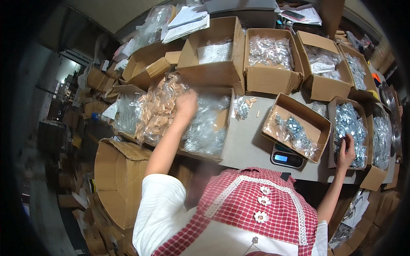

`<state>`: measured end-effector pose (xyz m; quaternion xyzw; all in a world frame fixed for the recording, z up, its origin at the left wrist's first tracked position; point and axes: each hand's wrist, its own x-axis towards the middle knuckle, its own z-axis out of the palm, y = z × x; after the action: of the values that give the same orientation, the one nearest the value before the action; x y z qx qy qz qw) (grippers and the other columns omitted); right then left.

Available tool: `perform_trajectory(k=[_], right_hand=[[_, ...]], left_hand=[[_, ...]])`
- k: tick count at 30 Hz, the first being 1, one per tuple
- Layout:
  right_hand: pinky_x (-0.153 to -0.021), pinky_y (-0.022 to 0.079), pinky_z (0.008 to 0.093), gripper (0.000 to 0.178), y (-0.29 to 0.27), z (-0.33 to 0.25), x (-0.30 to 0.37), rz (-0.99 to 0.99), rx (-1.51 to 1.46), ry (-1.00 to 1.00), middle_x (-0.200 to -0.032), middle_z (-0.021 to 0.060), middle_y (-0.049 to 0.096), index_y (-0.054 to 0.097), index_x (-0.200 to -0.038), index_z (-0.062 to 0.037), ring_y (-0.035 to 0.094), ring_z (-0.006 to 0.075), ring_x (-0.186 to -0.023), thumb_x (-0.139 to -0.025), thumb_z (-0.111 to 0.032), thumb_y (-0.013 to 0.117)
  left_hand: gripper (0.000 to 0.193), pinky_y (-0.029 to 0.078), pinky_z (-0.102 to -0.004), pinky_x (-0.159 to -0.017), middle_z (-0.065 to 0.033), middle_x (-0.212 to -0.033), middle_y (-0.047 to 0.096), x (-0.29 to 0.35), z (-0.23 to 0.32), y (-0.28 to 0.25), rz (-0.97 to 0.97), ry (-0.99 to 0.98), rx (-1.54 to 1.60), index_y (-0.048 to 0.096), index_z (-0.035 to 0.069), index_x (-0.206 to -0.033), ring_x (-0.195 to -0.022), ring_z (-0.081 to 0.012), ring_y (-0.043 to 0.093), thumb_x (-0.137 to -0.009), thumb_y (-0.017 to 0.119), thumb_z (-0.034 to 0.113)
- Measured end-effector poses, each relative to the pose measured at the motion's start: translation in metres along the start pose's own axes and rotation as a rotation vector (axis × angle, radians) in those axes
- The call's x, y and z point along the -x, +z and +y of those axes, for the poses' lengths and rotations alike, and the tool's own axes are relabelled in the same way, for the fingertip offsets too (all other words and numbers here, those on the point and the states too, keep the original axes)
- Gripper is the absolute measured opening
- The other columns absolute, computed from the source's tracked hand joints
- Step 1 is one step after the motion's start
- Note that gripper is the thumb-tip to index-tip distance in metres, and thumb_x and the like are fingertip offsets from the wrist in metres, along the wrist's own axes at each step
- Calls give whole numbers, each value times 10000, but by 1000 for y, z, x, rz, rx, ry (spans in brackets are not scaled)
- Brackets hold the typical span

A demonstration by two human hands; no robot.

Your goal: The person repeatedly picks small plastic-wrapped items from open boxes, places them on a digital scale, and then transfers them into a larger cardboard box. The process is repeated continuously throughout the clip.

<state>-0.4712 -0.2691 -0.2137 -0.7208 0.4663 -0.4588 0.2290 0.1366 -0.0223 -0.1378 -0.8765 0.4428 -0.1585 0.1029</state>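
My left hand (186, 103) is over the right side of a large heap of wooden dowels (160, 111) in clear plastic. Its fingers look curled and are slightly blurred; what they hold, if anything, is hidden. On the right, my right hand (347, 151) reaches into a cardboard box of small shiny metal parts (351, 117). Its fingers are bent and close together over the parts, and I cannot make out what is between them. A shallow cardboard tray (273, 130) with bagged metal hardware (294, 130) rests tilted on a digital scale (288, 158) between my hands.
Loose dowels (252, 100) and a small pile of metal pieces (242, 110) lie on the table (243, 145). A box of clear plastic bags (207, 128) stands beside my left arm. Several boxes of bagged parts, including one box (273, 77), line the back. Another carton (113, 179) stands at lower left.
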Motion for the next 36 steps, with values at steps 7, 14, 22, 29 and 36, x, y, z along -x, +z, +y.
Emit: perform_trajectory(k=[7, 14, 22, 29, 36], right_hand=[[-836, 531, 305, 265, -7, -19, 4, -21, -13, -22, -1013, 112, 718, 648, -1192, -5, 702, 183, -922, -935, 14, 586], [-838, 551, 329, 249, -7, -24, 3, -19, 87, -44, -1051, 143, 727, 663, -1165, -7, 720, 238, -935, -921, -16, 616], [-816, 545, 315, 254, -13, -36, 3, -33, -25, -35, -973, 122, 733, 657, -1153, -20, 724, 209, -902, -910, 30, 603], [-968, 546, 376, 388, -13, -81, 14, -188, -828, 308, -1190, 156, 613, 474, -1349, 17, 651, 235, -1070, -972, -18, 554], [-853, 585, 325, 566, 10, -164, 43, -751, -1223, 621, -1335, 156, 564, 370, -1461, -17, 651, 194, -1081, -972, -134, 630]], left_hand=[[120, 510, -302, -643, -53, -802, 715, 4, 10, -54, -21, -118, 964, 695, 72, -913, -742, -121, 665, -825, 640, 133], [142, 439, -234, -484, 16, -769, 603, 9, 131, -116, -959, -262, 2431, 648, 68, -1040, -599, -87, 574, -926, 679, 147], [518, 486, -414, -1061, -218, -1341, 581, 44, 266, -154, -1182, -87, 2237, 446, -73, -1415, -1202, -302, 600, -934, 603, 35], [779, 389, -420, -1161, -232, -1493, 455, 92, 293, -198, -1034, -44, 2396, 372, -52, -1485, -1417, -327, 423, -731, 537, -156], [889, 414, -387, -1139, -190, -1551, 397, 121, 293, -226, -957, 25, 2514, 349, -49, -1506, -1382, -279, 467, -639, 533, -111]])
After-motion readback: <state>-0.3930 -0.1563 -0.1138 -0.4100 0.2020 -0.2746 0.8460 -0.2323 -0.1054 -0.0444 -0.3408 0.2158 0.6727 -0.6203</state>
